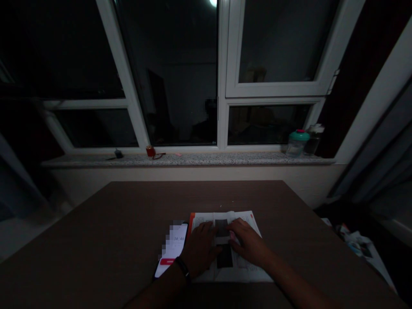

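Observation:
An open book (247, 221) lies on the brown table (128, 223) near its front edge. A dark rectangular thing (222, 244) lies down the book's middle. My left hand (200, 249), with a dark band at the wrist, rests flat on the left page, fingers stretched toward that dark thing. My right hand (247, 242) lies on the right page, its fingers curled against the dark thing's right edge with something small and pink at the fingertips. A lit phone (172, 253) lies just left of the book, beside my left hand.
A stone windowsill (193, 159) runs behind the table under dark windows. On it stand a teal-lidded jar (298, 143), a dark bottle (313, 138), a small red item (150, 151) and a small dark item (118, 153). Papers (357, 242) lie on the floor at the right.

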A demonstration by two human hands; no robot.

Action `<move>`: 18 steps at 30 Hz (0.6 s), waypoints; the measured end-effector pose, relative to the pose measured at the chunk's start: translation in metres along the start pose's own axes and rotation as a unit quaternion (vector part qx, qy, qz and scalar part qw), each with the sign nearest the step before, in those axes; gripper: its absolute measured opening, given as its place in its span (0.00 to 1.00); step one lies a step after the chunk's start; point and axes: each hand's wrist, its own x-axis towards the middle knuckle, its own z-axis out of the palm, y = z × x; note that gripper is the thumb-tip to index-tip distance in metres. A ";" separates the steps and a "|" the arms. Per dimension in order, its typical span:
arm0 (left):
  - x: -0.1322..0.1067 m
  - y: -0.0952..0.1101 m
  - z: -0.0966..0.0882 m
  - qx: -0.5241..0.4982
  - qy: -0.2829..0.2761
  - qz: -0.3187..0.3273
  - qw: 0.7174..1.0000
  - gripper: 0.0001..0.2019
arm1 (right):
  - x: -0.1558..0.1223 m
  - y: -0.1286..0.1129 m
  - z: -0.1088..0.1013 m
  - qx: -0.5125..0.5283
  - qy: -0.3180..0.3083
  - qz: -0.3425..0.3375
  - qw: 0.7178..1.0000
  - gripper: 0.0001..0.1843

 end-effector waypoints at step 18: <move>-0.001 -0.004 0.005 -0.009 0.009 0.016 1.000 0.28 | -0.001 -0.002 -0.002 -0.010 -0.024 0.011 1.000 0.21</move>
